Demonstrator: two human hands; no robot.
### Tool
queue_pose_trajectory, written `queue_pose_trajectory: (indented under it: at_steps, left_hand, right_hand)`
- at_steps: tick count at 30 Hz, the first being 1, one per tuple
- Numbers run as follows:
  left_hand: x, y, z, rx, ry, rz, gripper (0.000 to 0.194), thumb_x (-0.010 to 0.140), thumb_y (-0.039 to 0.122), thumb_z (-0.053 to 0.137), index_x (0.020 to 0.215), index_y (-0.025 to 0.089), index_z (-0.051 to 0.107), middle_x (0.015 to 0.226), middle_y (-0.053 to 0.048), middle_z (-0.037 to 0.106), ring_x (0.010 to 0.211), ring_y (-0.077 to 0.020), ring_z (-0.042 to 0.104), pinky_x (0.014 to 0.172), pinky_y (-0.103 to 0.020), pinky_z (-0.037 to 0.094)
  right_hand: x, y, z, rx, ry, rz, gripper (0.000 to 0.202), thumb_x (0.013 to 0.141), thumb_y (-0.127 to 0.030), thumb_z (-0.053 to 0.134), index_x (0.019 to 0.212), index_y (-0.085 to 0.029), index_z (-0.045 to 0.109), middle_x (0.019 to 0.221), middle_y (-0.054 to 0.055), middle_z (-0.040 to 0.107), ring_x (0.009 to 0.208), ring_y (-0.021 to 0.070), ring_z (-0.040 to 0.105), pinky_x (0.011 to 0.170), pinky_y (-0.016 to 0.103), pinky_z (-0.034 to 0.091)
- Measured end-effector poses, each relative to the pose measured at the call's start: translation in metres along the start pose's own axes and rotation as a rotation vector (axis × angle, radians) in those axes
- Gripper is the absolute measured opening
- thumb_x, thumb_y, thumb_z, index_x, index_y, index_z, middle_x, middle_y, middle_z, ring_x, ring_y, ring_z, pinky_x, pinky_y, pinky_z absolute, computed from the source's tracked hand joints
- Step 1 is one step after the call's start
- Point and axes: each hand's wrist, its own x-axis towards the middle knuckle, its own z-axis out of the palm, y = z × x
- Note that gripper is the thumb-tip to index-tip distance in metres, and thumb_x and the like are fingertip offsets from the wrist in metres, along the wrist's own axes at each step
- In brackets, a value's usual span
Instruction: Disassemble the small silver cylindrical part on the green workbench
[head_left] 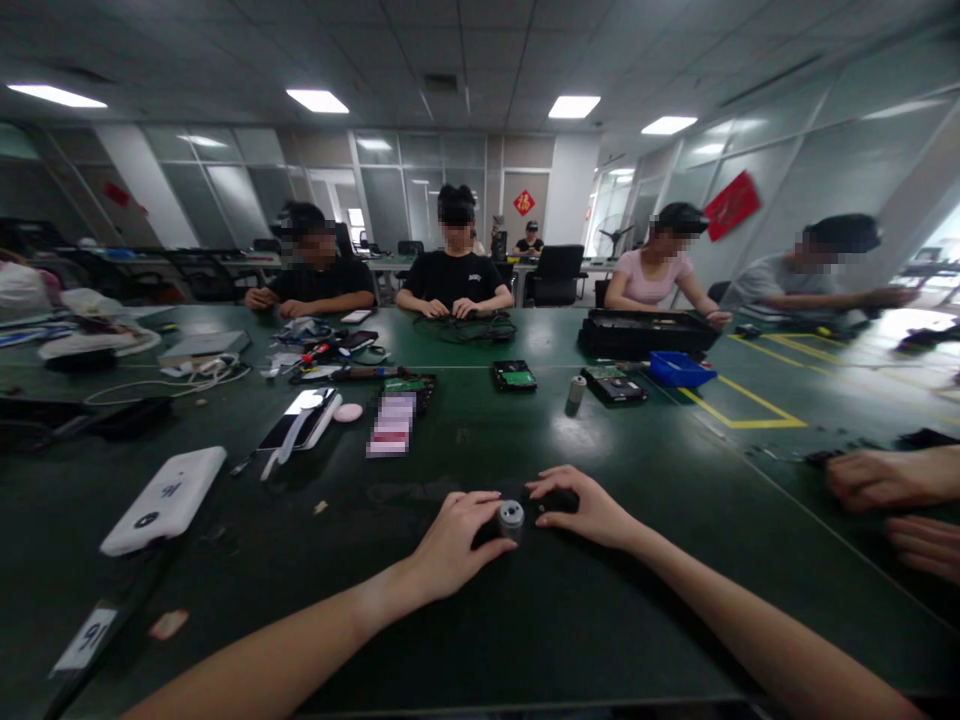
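Note:
My left hand (461, 535) is closed around the side of a small silver metal cylinder (511, 518), its thumb in front and fingers behind. The cylinder stands upright, and its round top shows dark openings and a centre piece. Just to the right, my right hand (581, 508) curls its thumb and fingers about a dark patch that looks like a small black object; its kind is too dim to make out. A gap separates the two hands. A similar silver cylinder (576, 390) stands farther up the green table (465, 640).
Hard drives (514, 376) and a blue bin (681, 369) lie ahead. A phone (391, 424), a white power bank (163, 500) and cables are on the left. Another person's hands (892, 478) rest at right. Several people sit opposite, one beside a black casing (645, 333).

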Motion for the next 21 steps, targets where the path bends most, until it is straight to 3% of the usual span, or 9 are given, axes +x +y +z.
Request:
queue_pose_trajectory:
  at_steps: [3, 8, 13, 18, 21]
  left_hand:
    - [-0.001, 0.0, 0.0, -0.004, 0.005, 0.002, 0.041, 0.085, 0.041, 0.064, 0.121, 0.022, 0.059, 0.129, -0.009, 0.059, 0.119, -0.0254, 0.052, 0.1, -0.041, 0.038]
    - [-0.001, -0.001, 0.0, -0.016, 0.007, -0.004, 0.042, 0.085, 0.043, 0.062, 0.122, 0.023, 0.058, 0.129, -0.009, 0.058, 0.118, -0.0259, 0.052, 0.099, -0.042, 0.039]
    - [0.0, 0.0, -0.001, -0.032, -0.007, -0.01, 0.041, 0.085, 0.043, 0.062, 0.121, 0.024, 0.06, 0.129, -0.009, 0.058, 0.118, -0.0264, 0.052, 0.1, -0.043, 0.039]
    - [0.0, 0.001, -0.001, -0.05, -0.004, -0.001, 0.038, 0.085, 0.041, 0.063, 0.118, 0.023, 0.061, 0.127, -0.009, 0.059, 0.117, -0.0261, 0.052, 0.099, -0.042, 0.039]
    - [0.0, 0.0, 0.0, -0.056, -0.002, 0.015, 0.037, 0.085, 0.04, 0.064, 0.119, 0.023, 0.06, 0.125, -0.008, 0.06, 0.117, -0.0252, 0.053, 0.099, -0.041, 0.04]
  right_hand:
    - [-0.001, 0.002, -0.008, -0.171, -0.018, 0.016, 0.045, 0.067, -0.043, 0.079, 0.11, -0.032, 0.069, 0.133, 0.007, 0.056, 0.128, 0.0322, 0.042, 0.105, 0.058, 0.03]
    - [-0.002, 0.012, -0.008, -0.288, -0.051, 0.081, 0.03, 0.071, -0.051, 0.073, 0.098, -0.036, 0.074, 0.145, 0.004, 0.042, 0.134, 0.0389, 0.027, 0.103, 0.065, 0.021]
    - [0.003, 0.012, 0.001, -0.284, 0.017, 0.073, 0.018, 0.077, -0.047, 0.069, 0.089, -0.034, 0.076, 0.134, 0.004, 0.053, 0.128, 0.0357, 0.036, 0.1, 0.064, 0.026]
    - [0.008, -0.019, 0.013, -0.107, 0.255, -0.003, 0.015, 0.086, -0.034, 0.062, 0.093, -0.027, 0.073, 0.113, 0.006, 0.065, 0.112, 0.0249, 0.053, 0.099, 0.049, 0.038]
    - [0.009, -0.037, 0.023, -0.05, 0.252, -0.058, 0.013, 0.086, -0.029, 0.063, 0.095, -0.028, 0.072, 0.11, 0.005, 0.067, 0.111, 0.0232, 0.054, 0.099, 0.045, 0.039]
